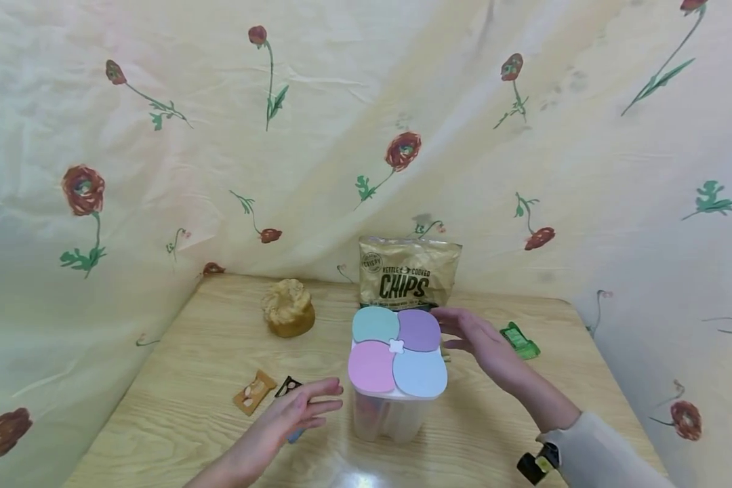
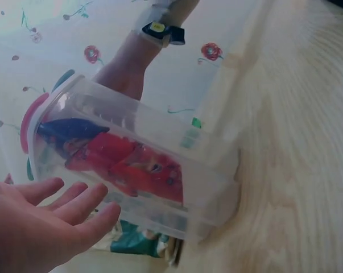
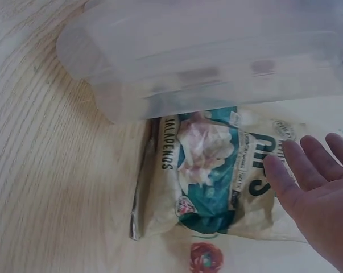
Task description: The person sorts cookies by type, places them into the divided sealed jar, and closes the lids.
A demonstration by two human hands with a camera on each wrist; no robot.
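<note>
A clear plastic container [image 1: 390, 413] stands upright mid-table, its lid [image 1: 372, 366] split into teal, purple, pink and blue flaps, all down. Red and dark blue snack packets [image 2: 123, 159] show through its wall in the left wrist view. My left hand [image 1: 299, 410] hovers left of the container with fingers spread, apart from it and holding nothing. On the container's far right side is my right hand [image 1: 478, 342], fingers extended by the lid's edge; whether they touch it I cannot tell. Behind the container a gold chips bag [image 1: 409, 271] stands against the cloth.
A brown bun-shaped item [image 1: 288, 308] sits at the back left. An orange wrapped snack [image 1: 255, 393] and a black packet [image 1: 288, 386] lie near my left hand, with a blue packet [image 1: 295, 435] partly beneath it. On the right lies a green packet [image 1: 520, 341]. Flowered cloth [image 1: 317, 169] hangs behind.
</note>
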